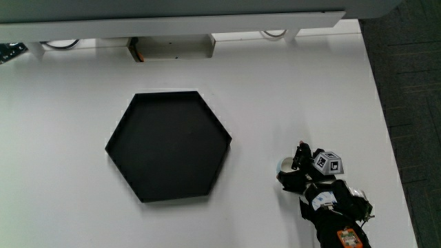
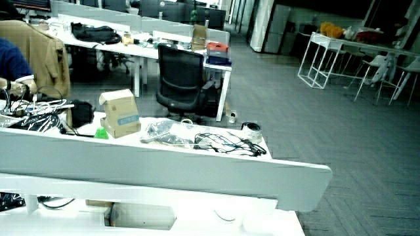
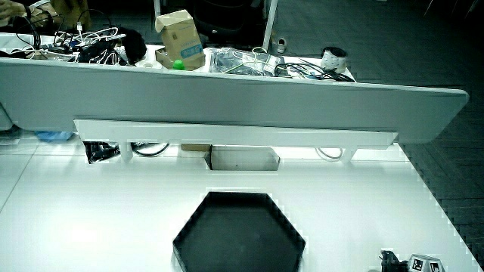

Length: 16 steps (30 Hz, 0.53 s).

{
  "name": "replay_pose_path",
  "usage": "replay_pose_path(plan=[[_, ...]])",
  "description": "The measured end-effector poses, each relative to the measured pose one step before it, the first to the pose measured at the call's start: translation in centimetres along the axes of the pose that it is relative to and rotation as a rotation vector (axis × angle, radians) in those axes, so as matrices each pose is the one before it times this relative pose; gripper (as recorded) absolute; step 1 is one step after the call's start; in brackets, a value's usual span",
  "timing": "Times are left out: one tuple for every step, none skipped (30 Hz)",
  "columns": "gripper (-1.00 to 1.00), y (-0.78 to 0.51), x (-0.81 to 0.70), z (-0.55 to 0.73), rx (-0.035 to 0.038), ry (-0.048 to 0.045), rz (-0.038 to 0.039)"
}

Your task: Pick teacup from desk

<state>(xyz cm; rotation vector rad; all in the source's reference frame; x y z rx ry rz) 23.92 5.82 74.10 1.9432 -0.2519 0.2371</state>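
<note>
A small pale teacup (image 1: 283, 165) stands on the white table, beside the black hexagonal tray (image 1: 169, 148) and nearer to the person than the tray's middle. The gloved hand (image 1: 295, 169) is against the cup, its fingers curled around it and covering most of it. The patterned cube (image 1: 329, 162) sits on the hand's back, with the forearm (image 1: 337, 213) running toward the person. In a side view only the cube (image 3: 423, 264) and a bit of the glove (image 3: 389, 261) show, near the tray (image 3: 238, 234); the cup is hidden there.
The table's edge (image 1: 394, 172) runs close beside the hand, with dark floor past it. A low grey partition (image 3: 227, 94) closes the table, with a small box (image 1: 172, 48) under it. In a side view the partition (image 2: 164, 164) and an office show.
</note>
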Motion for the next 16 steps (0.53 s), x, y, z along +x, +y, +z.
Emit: replay_pose_path(plan=[[0.22, 0.024, -0.24, -0.069, -0.03454, 0.02154, 0.0224], [0.33, -0.193, -0.025, -0.199, 0.04903, -0.02533, -0.01728], [0.44, -0.15, -0.104, -0.075, 0.02392, -0.00268, -0.00589], [0.56, -0.153, -0.103, -0.071, 0.02392, -0.00268, -0.00589], [0.67, 0.085, -0.043, -0.145, 0.02442, -0.01394, -0.00216], [0.78, 0.027, -0.148, 0.012, 0.02528, -0.03077, -0.01294], [0.89, -0.188, -0.256, 0.209, 0.00153, 0.00196, 0.00891], [1.0, 0.429, 0.348, -0.412, 0.00147, 0.00896, -0.00318], [1.0, 0.015, 0.028, -0.12, 0.00251, -0.00309, -0.00034], [1.0, -0.255, -0.079, 0.055, 0.00207, 0.01061, 0.0056], [1.0, -0.117, 0.144, -0.123, 0.0201, 0.0047, 0.00244], [1.0, -0.461, -0.191, 0.236, 0.01478, 0.0006, 0.01427], [1.0, -0.454, -0.197, 0.243, 0.01478, 0.0006, 0.01427], [1.0, -0.243, -0.097, 0.235, 0.02646, -0.00257, 0.01168], [1.0, -0.236, -0.099, 0.241, 0.02646, -0.00257, 0.01168], [1.0, -0.149, -0.423, 0.456, 0.00142, 0.02952, 0.03679]])
